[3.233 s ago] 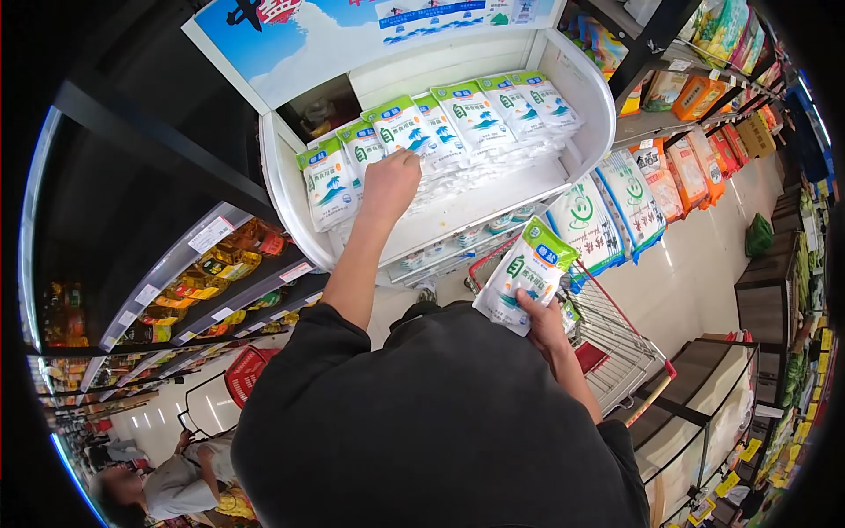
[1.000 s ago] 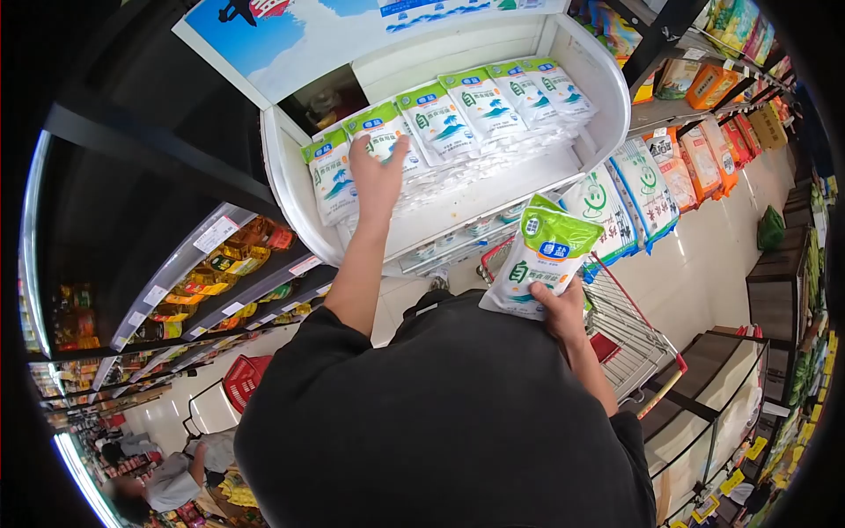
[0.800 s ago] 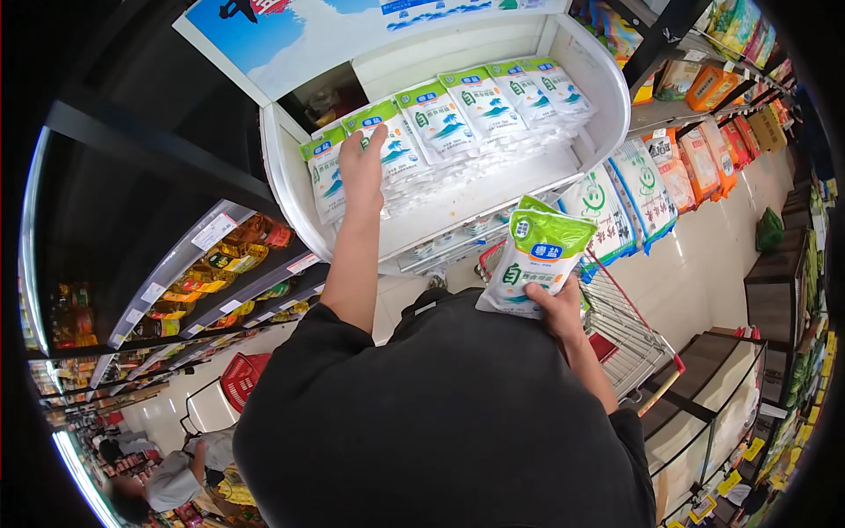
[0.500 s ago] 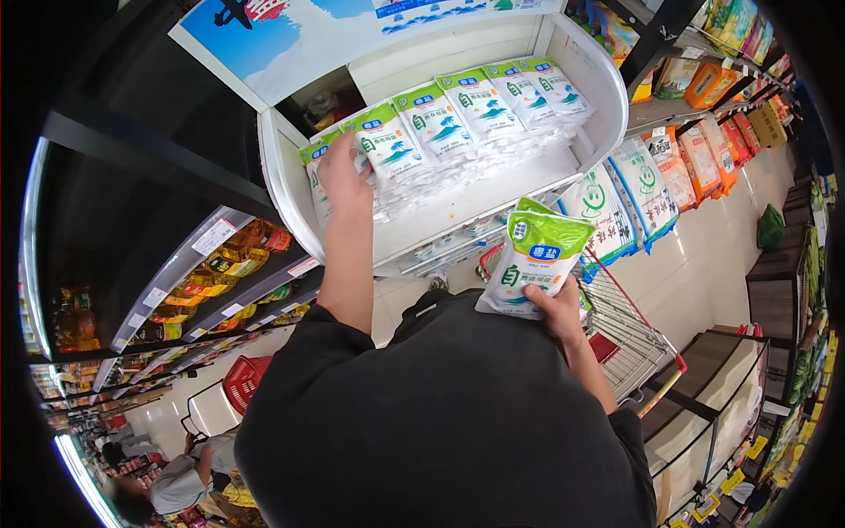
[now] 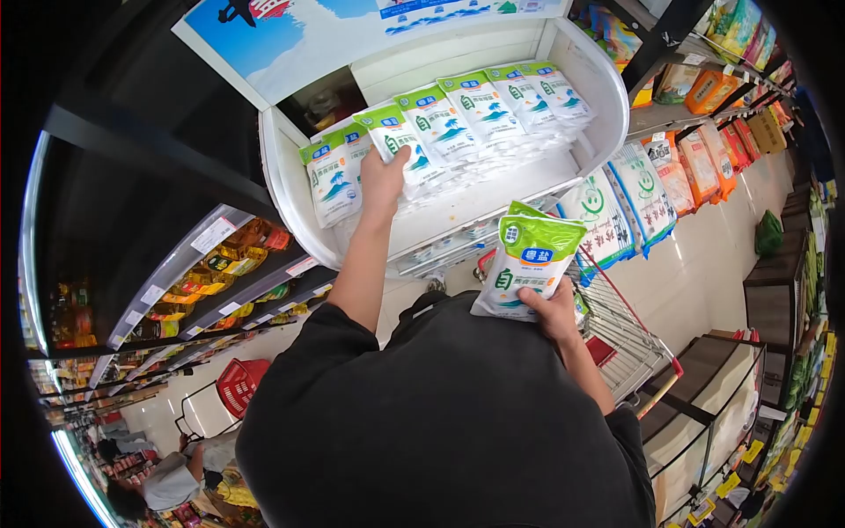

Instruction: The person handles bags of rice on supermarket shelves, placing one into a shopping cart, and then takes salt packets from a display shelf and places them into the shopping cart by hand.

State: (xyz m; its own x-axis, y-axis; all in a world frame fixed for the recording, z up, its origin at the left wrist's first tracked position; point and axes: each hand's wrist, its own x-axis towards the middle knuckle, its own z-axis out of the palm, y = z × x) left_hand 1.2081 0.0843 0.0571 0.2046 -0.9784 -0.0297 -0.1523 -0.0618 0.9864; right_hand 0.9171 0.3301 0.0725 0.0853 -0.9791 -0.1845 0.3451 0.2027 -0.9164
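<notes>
My left hand (image 5: 385, 180) grips the lower edge of a green-and-white salt bag (image 5: 393, 134) in the white display bin (image 5: 290, 198). That bag is tilted and overlaps its neighbours. Other bags of the same kind lie in a row, one at the far left (image 5: 333, 187) and several to the right (image 5: 481, 106). In front of my body, my right hand (image 5: 554, 310) holds salt bags (image 5: 531, 264) upright, thumb across the front; a second green top shows behind the first.
A shopping cart (image 5: 620, 339) stands at the right below my right hand. Large rice bags (image 5: 598, 207) lie beyond it. Oil bottles (image 5: 216, 264) line the left shelf. A red basket (image 5: 239, 385) and a person (image 5: 167, 482) are at the lower left.
My left hand has moved right from the left-end bags and now grips a bag, which has shifted and tilted. My right hand has stayed nearly still with its bags.
</notes>
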